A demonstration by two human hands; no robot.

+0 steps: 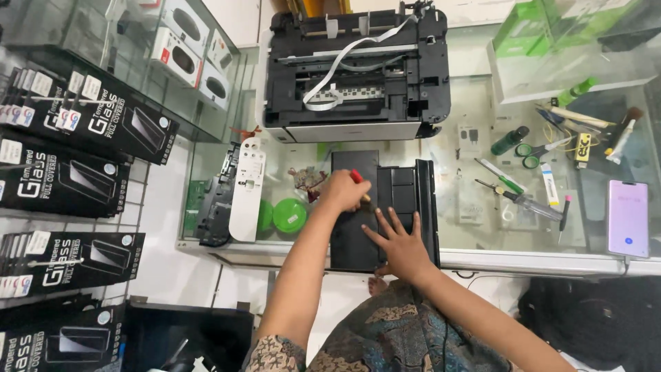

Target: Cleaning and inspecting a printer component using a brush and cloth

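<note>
Black plastic printer cover panel (354, 234), flat and rectangular, lies on the glass counter top (475, 234) directly in front of me, its near edge reaching the counter's front rim. My right hand (399, 244) rests on it palm down, fingers (394, 220) spread wide and flat, gripping nothing, just pressing on the panel's surface. Just beside that hand, to its right, a ribbed black plastic tray section (410, 189) adjoins the panel.

My left hand (342, 191) is curled closed around a red-handled screwdriver (358, 180); I can see the red grip poking out above the knuckles, and the hand sits over the panel's upper part. I cannot tell where the tip lands, since the fist hides it.

Behind the panel stands an opened black-and-white inkjet printer (358, 69) with its lid off and a white flat ribbon cable (341, 65) looping across its insides. Left of my hands lie a long white plastic printer side piece (246, 189), a dark frame part (217, 200) beside it, and two round green caps (289, 215) seen at the glass. Well apart to the right I see a green-handled screwdriver (501, 176), green-handled scissors (533, 153), a dark green bottle (509, 140) and a pale purple smartphone (627, 217) near the counter's right end. Black boxes of screen protectors (62, 172) hang on the rack at far left.
</note>
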